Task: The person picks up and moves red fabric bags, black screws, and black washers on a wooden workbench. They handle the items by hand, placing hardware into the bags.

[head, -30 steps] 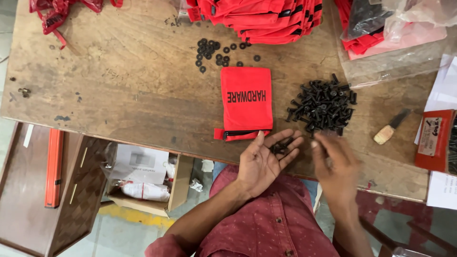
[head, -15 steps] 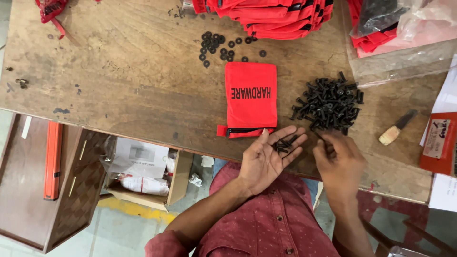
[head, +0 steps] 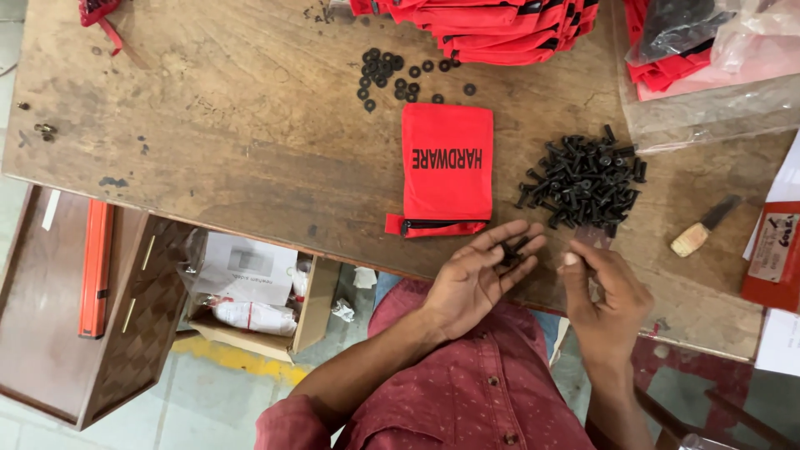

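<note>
My left hand (head: 477,275) lies palm up at the near edge of the wooden table (head: 233,142), with a few black screws (head: 510,251) resting on its fingers. My right hand (head: 604,296) hovers just to the right of it, fingertips pinched near the table edge below a pile of black screws (head: 583,179). Whether it pinches a screw I cannot tell. A red zip pouch (head: 446,171) lies flat on the table just beyond my left hand. Several black washers (head: 392,75) are scattered beyond the pouch.
A stack of red pouches (head: 492,25) sits at the far edge, clear plastic bags (head: 708,58) at the far right. A small wooden-handled tool (head: 700,229) lies right of the screw pile. A cardboard box (head: 250,292) sits under the table at left.
My right hand has drawn slightly away from the left palm toward the screw pile. The left hand stays palm up with screws in it.
</note>
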